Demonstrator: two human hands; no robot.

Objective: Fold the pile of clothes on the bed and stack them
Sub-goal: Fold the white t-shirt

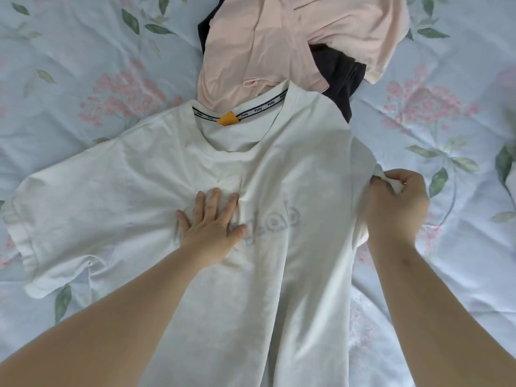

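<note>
A white T-shirt (156, 174) lies spread front-up on the bed, collar away from me, with an orange tag inside the neck. Its left sleeve lies flat out to the left. My left hand (209, 222) presses flat on the chest, fingers straight, beside the faint grey lettering. My right hand (396, 202) pinches the bunched right sleeve at the shirt's right edge. Beyond the collar sits the pile: a crumpled pale pink garment (268, 43) on top of a dark one (340, 76).
The bed is covered by a light blue sheet (446, 275) with pink flowers and green leaves. It shows on both sides of the shirt and around the pile.
</note>
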